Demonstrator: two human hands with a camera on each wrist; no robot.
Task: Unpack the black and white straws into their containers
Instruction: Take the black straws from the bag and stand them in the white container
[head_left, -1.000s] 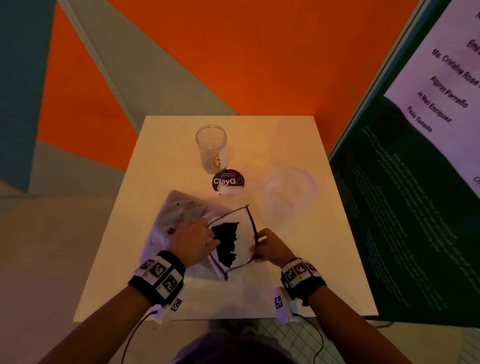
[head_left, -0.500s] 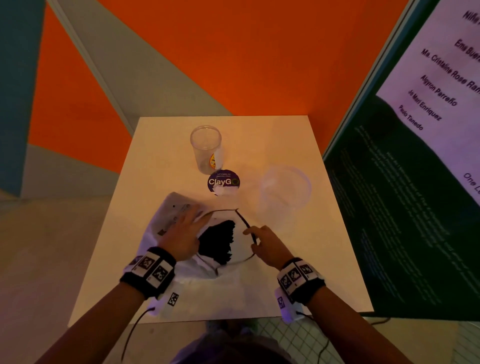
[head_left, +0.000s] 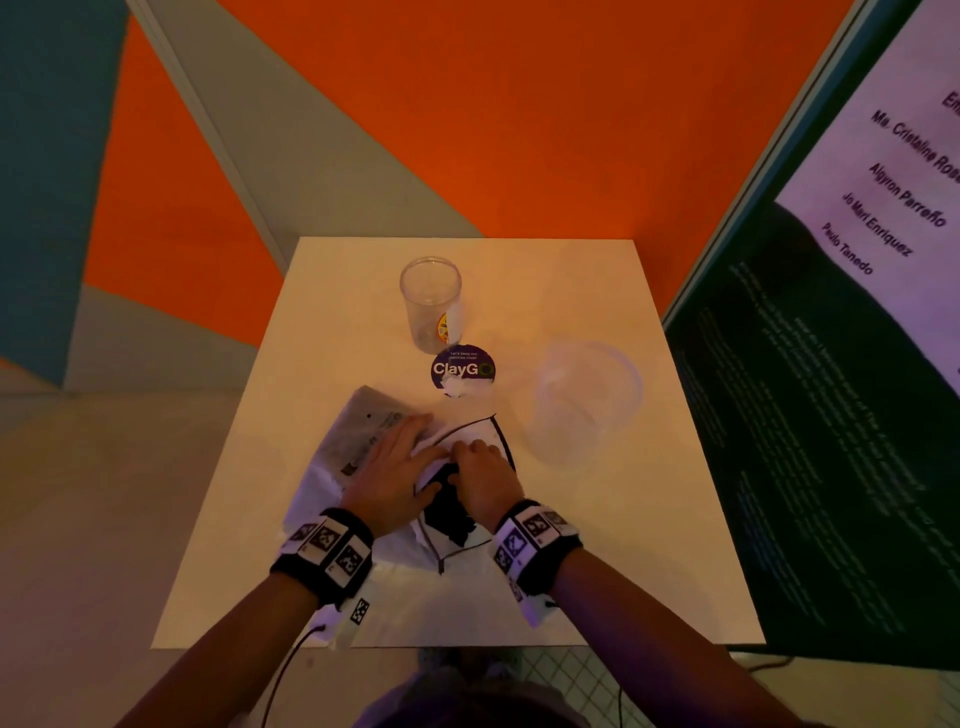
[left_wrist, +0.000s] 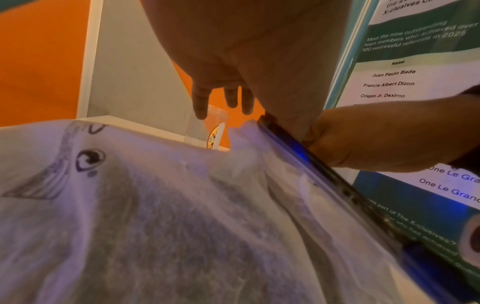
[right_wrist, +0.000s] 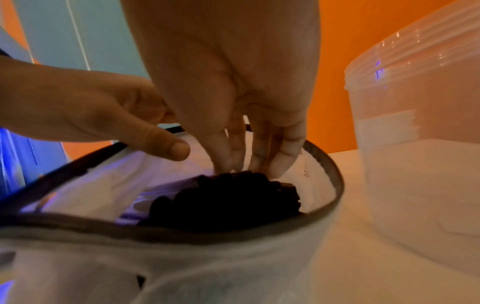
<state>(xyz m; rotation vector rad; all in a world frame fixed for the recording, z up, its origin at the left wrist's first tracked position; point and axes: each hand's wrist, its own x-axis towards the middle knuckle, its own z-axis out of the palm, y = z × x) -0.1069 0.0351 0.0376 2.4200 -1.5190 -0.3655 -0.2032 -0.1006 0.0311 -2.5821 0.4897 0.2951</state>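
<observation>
Both hands working at the open mouth of a white pouch on the counter (head_left: 597, 545).

White dark-rimmed pouch (head_left: 332, 483) lies near centre. A wide clear tub (head_left: 589, 400) stands right of it; a narrow clear cup (head_left: 430, 304) stands far centre. Left hand (head_left: 392, 470) rests flat on the pouch, grip released, fingers straight. Right hand (head_left: 480, 475) reaches into the opening, fingertips (right_wrist: 279, 166) touching the black straws (right_wrist: 226, 203) inside; whether that grip has closed on them cannot be told.

both hands (head_left: 441, 478) meet at the open white pouch (head_left: 467, 519) of black straws (head_left: 449, 512).
</observation>
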